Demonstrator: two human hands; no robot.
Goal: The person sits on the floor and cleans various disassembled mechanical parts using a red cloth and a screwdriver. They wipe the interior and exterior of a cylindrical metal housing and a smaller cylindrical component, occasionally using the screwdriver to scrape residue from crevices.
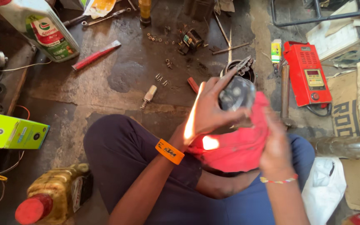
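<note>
While the left hand (211, 110) pinches the metal part (236, 92) in its grip, the right hand (276, 143) presses a red rag (238, 148) beneath it.

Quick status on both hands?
Left hand: closed on a round grey metal part.
Right hand: blurred, on the red rag; grip unclear.

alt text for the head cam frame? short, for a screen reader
Seen from above, a seated person's left hand holds a round grey metal part while the right hand presses a red rag against it. Around them on the stained concrete floor lie oil bottles, small bolts, a red-handled tool and a red boxy device.
</note>
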